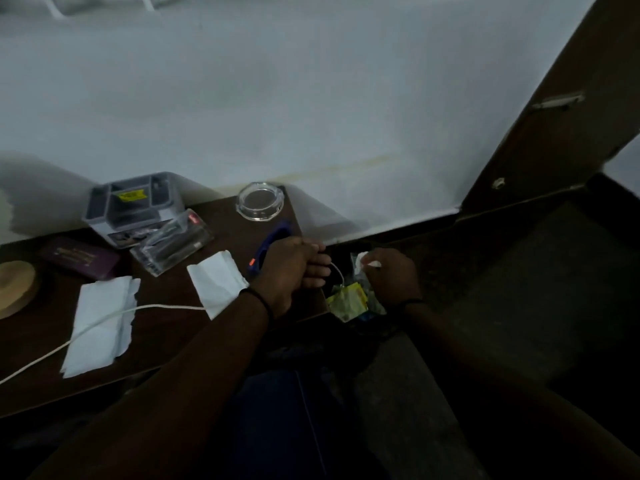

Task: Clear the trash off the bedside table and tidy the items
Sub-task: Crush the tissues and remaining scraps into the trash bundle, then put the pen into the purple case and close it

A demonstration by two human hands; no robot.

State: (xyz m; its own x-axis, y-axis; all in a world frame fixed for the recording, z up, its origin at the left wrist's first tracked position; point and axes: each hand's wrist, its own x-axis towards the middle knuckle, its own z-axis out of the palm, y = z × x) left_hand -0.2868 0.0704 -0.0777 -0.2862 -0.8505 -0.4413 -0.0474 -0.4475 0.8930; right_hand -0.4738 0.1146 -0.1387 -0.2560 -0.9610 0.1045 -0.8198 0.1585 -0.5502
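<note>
A person's bare forearms reach from 6 o'clock over a dark wooden bedside table (162, 344) in dim light. The left hand (291, 268), at centre, is closed around a thin white cable (104, 322) that trails across the table toward 8 o'clock, over a flat torn white paper sheet (100, 323). The right hand (388, 275), toward 3 o'clock, pinches a small crumpled white scrap (363, 259) above a dark bin (360, 306) holding yellow-green wrappers, just off the table's edge. A folded white paper (216, 280) lies beside the left wrist. Farther, toward 11 o'clock, sit a clear plastic blister pack (173, 245), a grey compartmented organiser box (133, 206) and a clear glass ashtray (260, 201).
</note>
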